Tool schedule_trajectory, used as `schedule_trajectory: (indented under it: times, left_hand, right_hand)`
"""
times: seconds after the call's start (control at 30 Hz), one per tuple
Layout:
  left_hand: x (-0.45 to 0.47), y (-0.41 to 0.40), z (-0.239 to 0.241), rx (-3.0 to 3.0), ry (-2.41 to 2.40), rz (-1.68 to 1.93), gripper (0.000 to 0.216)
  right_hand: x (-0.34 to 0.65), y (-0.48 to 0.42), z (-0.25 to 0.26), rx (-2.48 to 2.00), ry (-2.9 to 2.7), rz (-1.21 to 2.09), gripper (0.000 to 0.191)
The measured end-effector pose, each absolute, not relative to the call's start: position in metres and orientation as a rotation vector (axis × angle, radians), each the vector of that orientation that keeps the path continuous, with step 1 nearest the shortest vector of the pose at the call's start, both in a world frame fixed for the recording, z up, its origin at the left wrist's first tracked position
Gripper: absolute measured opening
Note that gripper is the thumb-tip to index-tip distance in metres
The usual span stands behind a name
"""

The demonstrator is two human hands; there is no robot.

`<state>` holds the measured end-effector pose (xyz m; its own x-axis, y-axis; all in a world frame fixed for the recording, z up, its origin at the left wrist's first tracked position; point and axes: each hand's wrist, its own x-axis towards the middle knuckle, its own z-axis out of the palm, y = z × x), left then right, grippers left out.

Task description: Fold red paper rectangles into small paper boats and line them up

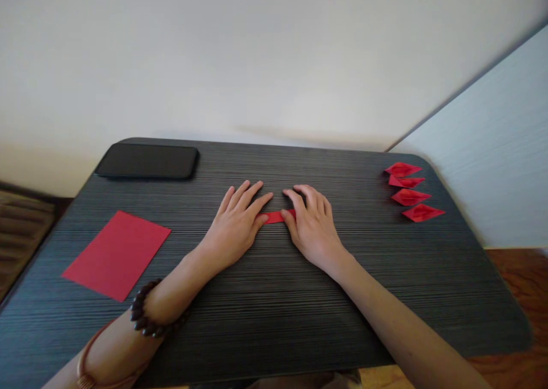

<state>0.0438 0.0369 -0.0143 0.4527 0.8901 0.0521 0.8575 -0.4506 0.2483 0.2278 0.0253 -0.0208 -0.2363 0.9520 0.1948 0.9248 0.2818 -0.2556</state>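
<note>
A narrow strip of folded red paper (274, 217) lies flat on the dark table, in the middle of the head view. My left hand (233, 223) holds its left end, the thumb pressed on the strip and the other fingers stretched out over the tabletop. At the right end, the thumb of my right hand (314, 223) presses on the paper, with the fingers curved forward above it. Both ends of the strip are partly hidden under my hands. Only a short middle stretch shows between the two thumbs.
A flat sheet of red paper (117, 255) lies at the left of the table (274, 309). Behind it, near the far left corner, rests a black phone (148, 161). Several folded red paper boats (417, 212) stand in a row at the right. A white wall (265, 57) borders the back edge.
</note>
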Motion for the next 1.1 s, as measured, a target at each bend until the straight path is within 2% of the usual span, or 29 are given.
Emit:
schedule_trajectory:
  times: [0.5, 0.77, 1.1]
  left_hand:
    - [0.046, 0.036, -0.015, 2.518, 1.514, 0.286, 0.046]
    - [0.042, 0.036, -0.014, 2.452, 1.401, 0.448, 0.024]
    - [0.042, 0.039, -0.01, 2.37, 1.421, 0.368, 0.023]
  right_hand:
    - [0.228, 0.024, -0.022, -1.681, -2.232, 0.131, 0.04]
    - [0.229, 0.025, -0.02, -1.679, -2.238, 0.162, 0.04]
    - [0.241, 0.027, -0.02, -1.619, -2.283, 0.236, 0.04]
